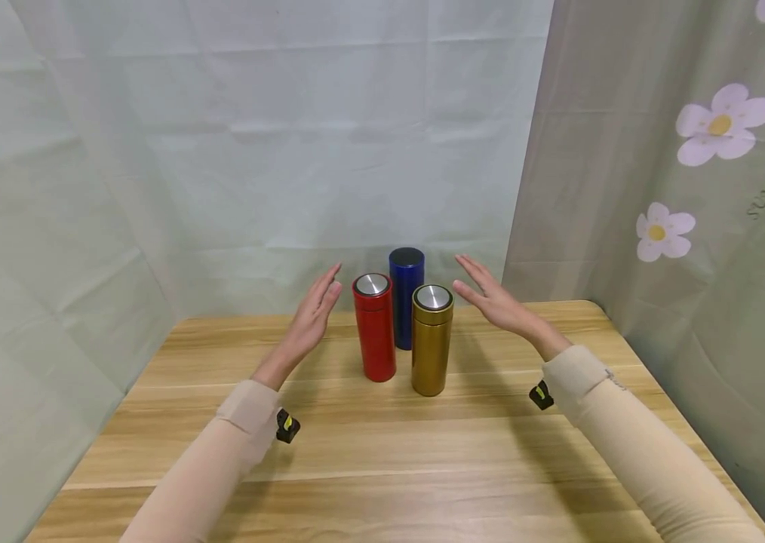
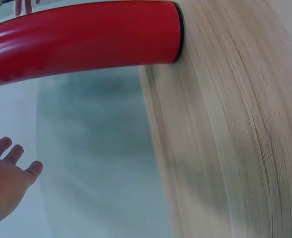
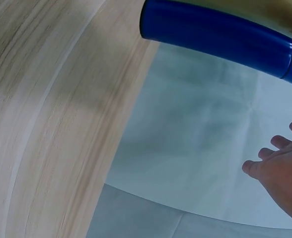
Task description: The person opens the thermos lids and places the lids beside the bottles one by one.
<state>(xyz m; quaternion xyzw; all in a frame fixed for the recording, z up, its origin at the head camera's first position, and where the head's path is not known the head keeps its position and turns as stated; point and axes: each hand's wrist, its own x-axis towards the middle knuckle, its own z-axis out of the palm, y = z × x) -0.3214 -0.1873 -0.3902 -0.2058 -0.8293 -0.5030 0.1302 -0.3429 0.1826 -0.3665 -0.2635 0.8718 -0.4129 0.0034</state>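
Table (image 1: 423, 467): red bottle (image 1: 376, 339), gold bottle (image 1: 431, 351), blue bottle (image 1: 405, 302) behind, all upright. Left hand (image 1: 311, 313), right hand (image 1: 496, 300): empty, fingers extended, flanking them. Step, apparently: poised approach; any grip would call for closing inward.

Head view bright, evenly lit, fairly sharp; soft shadows on the table (image 1: 423, 475) toward 4 and 7 o'clock, shine on the gold bottle (image 1: 430, 351). Wrist views dimmer, hazy, softer. Red bottle (image 2: 106, 37) at 11 o'clock bowed by lens, glare streaks toward 10; blue bottle (image 3: 220, 39) at 1 o'clock bends too.
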